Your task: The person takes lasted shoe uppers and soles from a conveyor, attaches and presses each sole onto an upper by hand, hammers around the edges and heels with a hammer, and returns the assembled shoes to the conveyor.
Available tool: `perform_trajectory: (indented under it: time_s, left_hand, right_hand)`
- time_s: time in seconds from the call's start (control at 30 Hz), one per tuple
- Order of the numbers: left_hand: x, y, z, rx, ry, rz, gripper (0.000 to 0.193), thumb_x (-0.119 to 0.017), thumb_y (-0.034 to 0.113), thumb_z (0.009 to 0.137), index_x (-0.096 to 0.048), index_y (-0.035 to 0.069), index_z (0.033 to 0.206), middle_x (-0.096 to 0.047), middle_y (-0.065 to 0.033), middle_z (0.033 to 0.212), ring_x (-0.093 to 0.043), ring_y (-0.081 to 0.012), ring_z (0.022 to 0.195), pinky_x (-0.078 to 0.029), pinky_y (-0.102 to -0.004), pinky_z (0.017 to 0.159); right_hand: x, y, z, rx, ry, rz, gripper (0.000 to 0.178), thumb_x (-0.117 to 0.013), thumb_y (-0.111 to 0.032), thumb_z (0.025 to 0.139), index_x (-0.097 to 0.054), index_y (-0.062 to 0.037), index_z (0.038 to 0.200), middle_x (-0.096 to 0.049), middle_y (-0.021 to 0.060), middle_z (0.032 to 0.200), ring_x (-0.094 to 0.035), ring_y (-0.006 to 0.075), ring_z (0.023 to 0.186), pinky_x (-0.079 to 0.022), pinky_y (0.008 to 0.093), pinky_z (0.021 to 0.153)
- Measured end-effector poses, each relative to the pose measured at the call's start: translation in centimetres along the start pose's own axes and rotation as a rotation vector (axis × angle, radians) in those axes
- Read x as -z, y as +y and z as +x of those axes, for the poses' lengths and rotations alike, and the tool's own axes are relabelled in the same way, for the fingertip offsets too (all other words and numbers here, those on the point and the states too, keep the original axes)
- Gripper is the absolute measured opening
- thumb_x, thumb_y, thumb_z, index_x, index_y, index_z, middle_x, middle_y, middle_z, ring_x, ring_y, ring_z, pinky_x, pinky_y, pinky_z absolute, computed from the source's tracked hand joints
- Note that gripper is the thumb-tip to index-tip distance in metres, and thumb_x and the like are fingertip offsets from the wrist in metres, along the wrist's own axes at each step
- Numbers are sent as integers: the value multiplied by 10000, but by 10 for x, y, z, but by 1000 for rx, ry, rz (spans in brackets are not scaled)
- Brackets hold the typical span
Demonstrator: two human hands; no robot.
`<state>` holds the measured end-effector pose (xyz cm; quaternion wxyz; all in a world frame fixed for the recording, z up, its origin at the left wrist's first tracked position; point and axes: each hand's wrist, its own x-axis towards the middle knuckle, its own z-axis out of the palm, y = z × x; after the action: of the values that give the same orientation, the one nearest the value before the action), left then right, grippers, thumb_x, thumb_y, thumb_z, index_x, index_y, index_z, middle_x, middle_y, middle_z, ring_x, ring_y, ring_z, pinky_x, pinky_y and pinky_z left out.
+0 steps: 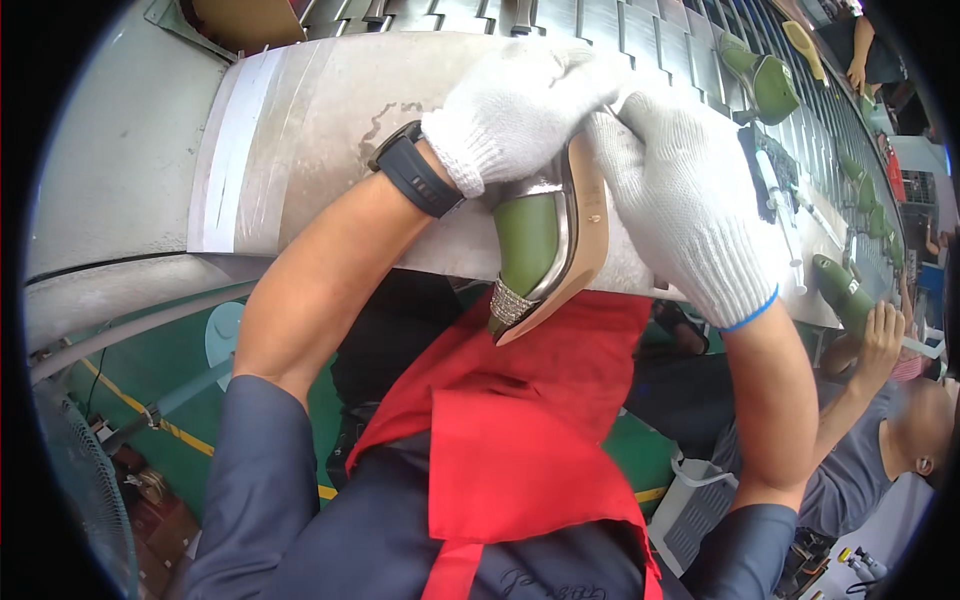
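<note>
Head view: a silver-trimmed shoe, fitted on a green form, is held up between two gloved hands in front of a pale work surface. Its toe, crossed by a glittering band, points down toward the wearer's red apron; its tan sole faces right. The left hand is closed round the rear part of the shoe, fingers bent and drawn together. The right hand touches the heel end of the sole, its fingers curled toward those of the left — whether they pinch anything cannot be told, since the tips are hidden. A dark watch encircles the left wrist. Beyond the surface runs a slatted metal conveyor, bearing a further green form. At right, a co-worker's hand touches another green form; below — on the green floor — stands a grey basket.
</note>
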<state>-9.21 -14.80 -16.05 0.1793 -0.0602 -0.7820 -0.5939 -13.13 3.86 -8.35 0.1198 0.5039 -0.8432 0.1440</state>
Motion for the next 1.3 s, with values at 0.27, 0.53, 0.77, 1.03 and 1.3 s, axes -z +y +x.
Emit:
perform_trajectory:
  time_s: [0.27,0.53,0.77,1.03,1.3]
  left_hand:
    - [5,6,0,22,-50,51,376,-667,306,1100,-777,-39,1200,-809,-81,1062,-716,-115,990,-574,-305,910]
    - [-4,-6,2,-14,-15,37,328,-681,267,1093,-783,-26,1200,-812,-74,1072,-713,-104,986,-576,-299,906]
    - [-4,-2,3,-3,-17,99,342,-688,277,1084,-781,-34,1192,-815,-87,1073,-719,-115,979,-577,-305,898]
    - [-1,7,0,-14,-32,177,354,-712,309,1063,-783,-14,1190,-807,-100,1059,-715,-133,951,-574,-307,896]
    - [55,9,-15,61,-131,144,526,-788,396,993,-697,16,1344,-729,-106,1251,-683,-194,1174,-531,-352,1075]
  right_hand:
    - [-14,4,-23,-118,160,321,254,-806,-208,959,-756,-61,1160,-750,132,996,-755,272,911,-604,399,869]
    - [-36,6,-28,-528,-108,997,386,-873,-198,957,-769,20,1257,-800,91,1128,-734,162,966,-619,345,890]
    - [-46,2,-37,-514,-10,1077,451,-884,-149,937,-715,44,1309,-776,109,1203,-727,169,1059,-613,360,933]
    - [-55,7,-48,-220,49,921,593,-898,-177,912,-655,57,1400,-767,129,1228,-729,167,1076,-614,355,933]
    - [-17,-13,8,-387,-162,849,436,-868,-316,899,-797,-12,1202,-804,104,1043,-753,182,921,-621,363,840]
